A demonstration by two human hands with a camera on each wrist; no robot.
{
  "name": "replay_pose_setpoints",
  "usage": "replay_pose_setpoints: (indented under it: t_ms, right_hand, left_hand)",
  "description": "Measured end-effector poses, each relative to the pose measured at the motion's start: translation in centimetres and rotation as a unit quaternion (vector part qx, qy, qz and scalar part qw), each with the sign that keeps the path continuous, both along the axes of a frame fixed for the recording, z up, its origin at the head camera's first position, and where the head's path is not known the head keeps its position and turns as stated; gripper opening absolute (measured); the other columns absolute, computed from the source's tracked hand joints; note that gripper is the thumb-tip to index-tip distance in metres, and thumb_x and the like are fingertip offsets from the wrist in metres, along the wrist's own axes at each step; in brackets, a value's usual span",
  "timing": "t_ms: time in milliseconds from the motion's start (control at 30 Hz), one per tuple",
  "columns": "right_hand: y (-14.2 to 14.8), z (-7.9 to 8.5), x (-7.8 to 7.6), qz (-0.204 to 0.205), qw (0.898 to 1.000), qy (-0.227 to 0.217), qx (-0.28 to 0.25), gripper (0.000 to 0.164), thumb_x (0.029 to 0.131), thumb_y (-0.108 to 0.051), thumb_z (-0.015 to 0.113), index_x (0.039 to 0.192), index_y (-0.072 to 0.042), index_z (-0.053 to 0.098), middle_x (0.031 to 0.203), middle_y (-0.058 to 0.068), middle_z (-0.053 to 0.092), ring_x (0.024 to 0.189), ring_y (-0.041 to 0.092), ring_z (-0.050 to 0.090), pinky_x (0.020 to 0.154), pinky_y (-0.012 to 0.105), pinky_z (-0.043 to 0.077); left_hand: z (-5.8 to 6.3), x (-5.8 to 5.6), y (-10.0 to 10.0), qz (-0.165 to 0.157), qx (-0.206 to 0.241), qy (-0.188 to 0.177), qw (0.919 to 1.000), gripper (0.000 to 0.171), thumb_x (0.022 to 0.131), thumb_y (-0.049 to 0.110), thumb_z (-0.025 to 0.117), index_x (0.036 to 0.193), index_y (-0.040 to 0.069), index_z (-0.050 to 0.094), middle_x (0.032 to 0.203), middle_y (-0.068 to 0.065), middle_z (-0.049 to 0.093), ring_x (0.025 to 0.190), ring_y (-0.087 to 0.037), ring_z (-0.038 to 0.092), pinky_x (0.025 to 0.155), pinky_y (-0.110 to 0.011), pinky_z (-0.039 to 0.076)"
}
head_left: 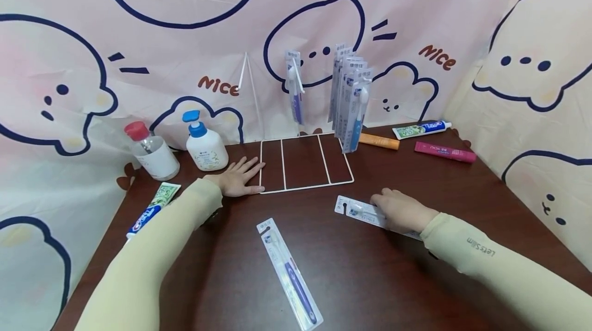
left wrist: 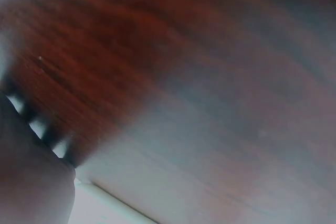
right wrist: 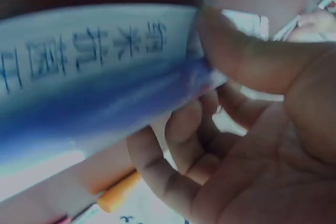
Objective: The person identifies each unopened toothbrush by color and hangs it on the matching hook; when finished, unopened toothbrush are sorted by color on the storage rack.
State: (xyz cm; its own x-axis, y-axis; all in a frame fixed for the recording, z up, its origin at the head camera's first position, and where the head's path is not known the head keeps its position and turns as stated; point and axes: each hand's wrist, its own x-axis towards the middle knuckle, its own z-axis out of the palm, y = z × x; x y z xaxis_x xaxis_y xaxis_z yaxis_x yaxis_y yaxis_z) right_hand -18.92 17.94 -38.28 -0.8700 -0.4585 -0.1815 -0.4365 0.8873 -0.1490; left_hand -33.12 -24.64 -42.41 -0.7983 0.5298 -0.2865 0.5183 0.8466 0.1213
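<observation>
My right hand (head_left: 399, 209) pinches a packaged toothbrush (head_left: 348, 206) between thumb and curled fingers, low over the table's right half. In the right wrist view the pack (right wrist: 94, 72) looks large, with a blue-purple handle showing through and printed characters along it. Fingers spread, my left hand (head_left: 238, 177) rests at the left side of the white wire rack's base (head_left: 284, 166). From the rack's hooks hang one purple toothbrush pack (head_left: 296, 87) in the middle and several packs (head_left: 355, 110) on the right. Another packaged purple toothbrush (head_left: 291, 274) lies on the table between my arms.
A pump bottle (head_left: 206, 148) and a red-capped bottle (head_left: 154, 153) stand at the back left, with a toothpaste tube (head_left: 154, 207) before them. At the back right lie an orange tube (head_left: 379, 141), another toothpaste (head_left: 421, 129) and a pink tube (head_left: 445, 152).
</observation>
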Motion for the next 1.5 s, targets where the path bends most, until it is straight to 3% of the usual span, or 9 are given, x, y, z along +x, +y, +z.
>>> replay_pose_setpoints:
  t_ms: [100, 233, 400, 533, 667, 833, 933, 1267, 1500]
  right_hand:
    - [-0.3, 0.8, -0.1, 0.020, 1.000, 0.003, -0.019, 0.029, 0.076, -0.016, 0.074, 0.102, -0.010, 0.062, 0.084, 0.001, 0.053, 0.075, 0.016, 0.049, 0.067, 0.034, 0.045]
    - [-1.6, 2.7, 0.0, 0.024, 0.994, 0.027, -0.105, 0.020, 0.082, -0.023, 0.070, 0.097, -0.015, 0.060, 0.086, -0.003, 0.057, 0.076, 0.015, 0.050, 0.069, 0.034, 0.044]
    - [-4.0, 6.3, -0.5, -0.003, 0.962, 0.010, -0.272, 0.029, 0.088, -0.024, 0.063, 0.114, -0.014, 0.055, 0.106, 0.003, 0.062, 0.087, 0.017, 0.060, 0.074, 0.039, 0.051]
    - [-6.5, 8.9, -1.7, -0.025, 0.940, -0.014, -0.340, 0.043, 0.091, -0.028, 0.058, 0.130, -0.017, 0.046, 0.122, 0.004, 0.055, 0.099, 0.020, 0.059, 0.078, 0.044, 0.050]
    - [-9.1, 10.5, -3.3, -0.031, 0.937, -0.018, -0.347, 0.042, 0.092, -0.032, 0.055, 0.131, -0.020, 0.044, 0.118, 0.003, 0.054, 0.098, 0.020, 0.059, 0.075, 0.042, 0.051]
    - [-11.3, 11.7, -5.1, -0.039, 0.946, 0.037, -0.319, 0.039, 0.094, -0.035, 0.050, 0.128, -0.015, 0.046, 0.107, 0.002, 0.058, 0.088, 0.016, 0.059, 0.069, 0.035, 0.050]
    - [-11.9, 12.2, -6.1, -0.057, 0.948, 0.046, -0.311, 0.040, 0.094, -0.036, 0.048, 0.127, -0.012, 0.046, 0.106, 0.003, 0.058, 0.085, 0.016, 0.059, 0.066, 0.034, 0.049]
    - [-12.5, 11.3, -9.0, -0.073, 0.944, 0.020, -0.320, 0.042, 0.095, -0.033, 0.047, 0.129, -0.008, 0.044, 0.116, 0.008, 0.056, 0.096, 0.019, 0.058, 0.076, 0.038, 0.049]
    - [-13.4, 11.1, -12.7, -0.091, 0.943, 0.013, -0.321, 0.037, 0.097, -0.030, 0.046, 0.125, -0.006, 0.044, 0.120, 0.012, 0.055, 0.103, 0.024, 0.057, 0.080, 0.039, 0.048]
  left_hand:
    - [-0.2, 0.0, -0.2, 0.000, 0.003, 0.000, 1.0000, 0.087, 0.081, 0.075, 0.032, 0.149, 0.028, 0.004, 0.154, -0.005, -0.002, 0.137, -0.036, -0.005, 0.105, -0.057, 0.003]
    - [-0.2, -0.1, -0.2, 0.001, 0.008, 0.005, 1.0000, 0.088, 0.081, 0.075, 0.032, 0.149, 0.026, 0.005, 0.154, -0.006, -0.001, 0.137, -0.037, -0.005, 0.105, -0.058, 0.004]
    - [0.0, -0.1, -0.1, -0.001, 0.013, 0.003, 0.9999, 0.090, 0.080, 0.077, 0.032, 0.149, 0.026, 0.005, 0.154, -0.006, -0.001, 0.137, -0.037, -0.005, 0.104, -0.058, 0.004]
    - [-0.2, -0.1, -0.2, 0.002, 0.011, -0.001, 0.9999, 0.091, 0.078, 0.078, 0.030, 0.149, 0.027, 0.005, 0.154, -0.006, -0.001, 0.137, -0.037, -0.005, 0.105, -0.058, 0.003]
    - [-0.6, -0.2, -0.4, 0.011, -0.003, -0.005, 0.9999, 0.089, 0.079, 0.078, 0.030, 0.148, 0.030, 0.003, 0.154, -0.002, -0.004, 0.137, -0.034, -0.007, 0.106, -0.055, 0.002]
    - [-0.4, -0.2, -0.3, 0.012, 0.001, -0.003, 0.9999, 0.088, 0.079, 0.077, 0.031, 0.148, 0.030, 0.004, 0.154, -0.003, -0.003, 0.137, -0.034, -0.007, 0.105, -0.056, 0.003]
    - [-0.4, -0.3, -0.3, 0.011, 0.007, -0.002, 0.9999, 0.088, 0.080, 0.076, 0.031, 0.149, 0.029, 0.005, 0.154, -0.003, -0.002, 0.137, -0.034, -0.006, 0.105, -0.056, 0.003]
    - [-0.6, -0.6, -0.2, 0.016, -0.004, -0.008, 0.9998, 0.090, 0.077, 0.081, 0.027, 0.148, 0.032, 0.002, 0.154, 0.000, -0.005, 0.137, -0.031, -0.010, 0.106, -0.054, 0.000]
    - [-0.5, -0.3, -0.3, 0.012, 0.002, 0.003, 0.9999, 0.089, 0.078, 0.079, 0.028, 0.148, 0.031, 0.003, 0.154, -0.001, -0.003, 0.137, -0.033, -0.007, 0.106, -0.055, 0.002]
